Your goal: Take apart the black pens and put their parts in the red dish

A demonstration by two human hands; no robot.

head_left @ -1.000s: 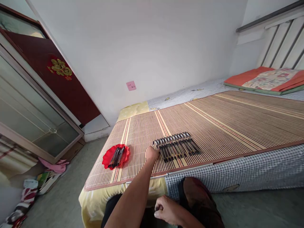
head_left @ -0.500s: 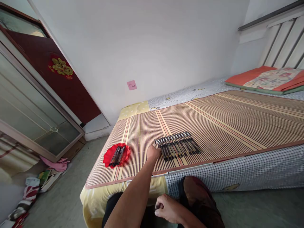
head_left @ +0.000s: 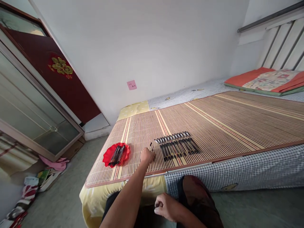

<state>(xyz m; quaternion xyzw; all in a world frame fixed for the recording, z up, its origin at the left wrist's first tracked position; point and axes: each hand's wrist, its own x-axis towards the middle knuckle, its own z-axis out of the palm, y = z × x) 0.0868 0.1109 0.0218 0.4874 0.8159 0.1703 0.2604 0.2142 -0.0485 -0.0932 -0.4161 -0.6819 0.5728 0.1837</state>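
Pen (head_left: 150, 145) was pinched in the narrowed fingers of the left hand (head_left: 147, 155), just left of the row of pens (head_left: 178, 146) on the mat (head_left: 209, 123); I could not tell whether the right hand's (head_left: 167, 207) curled fingers held anything; I judged a light, steady pinch, clear of the row, best.

1. The bare left hand (head_left: 147, 155) hides the lower part of one slim, dark-tipped pen (head_left: 151, 145).
2. The bare right hand (head_left: 167, 207) curls, its palm hidden.
3. The small square pink paper note (head_left: 131, 85) bears writing (head_left: 133, 86) too small to read.
4. The right edge cuts off the folded orange-and-floral cloth (head_left: 266, 81).
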